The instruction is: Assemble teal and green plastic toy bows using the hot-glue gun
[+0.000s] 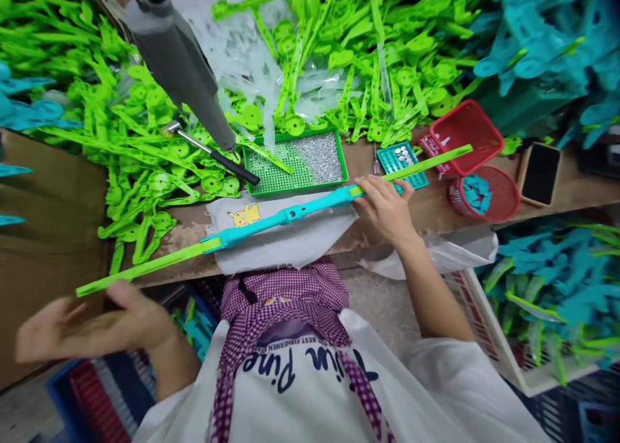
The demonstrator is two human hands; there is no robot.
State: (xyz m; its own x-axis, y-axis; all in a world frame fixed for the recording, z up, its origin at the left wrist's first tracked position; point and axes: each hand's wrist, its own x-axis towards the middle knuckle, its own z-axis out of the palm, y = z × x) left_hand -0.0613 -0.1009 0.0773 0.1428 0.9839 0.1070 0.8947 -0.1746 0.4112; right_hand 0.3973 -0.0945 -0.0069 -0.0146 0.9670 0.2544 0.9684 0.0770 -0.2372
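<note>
A long, narrow plastic piece [259,226], blue in the middle with a lime-green strip at each end, stretches slantwise over the front of the bench. My right hand [387,207] grips it where the blue part meets the right green strip. Palm up and slightly blurred, my left hand [111,327] is open just below the left green end, with its fingers apart; whether the thumb touches the strip I cannot tell. Under the piece lies a white cloth [290,252] with a yellow cartoon figure. A grey power screwdriver [179,68] hangs point down above the bench.
Behind are a green tray [256,186] of small metal screws, a black-handled hammer [217,159] and heaped lime-green parts [145,107]. To the right stand a teal tray [419,179] with white discs, red baskets [504,197] and a phone [540,172]. A white crate [494,359] holds blue-green pieces.
</note>
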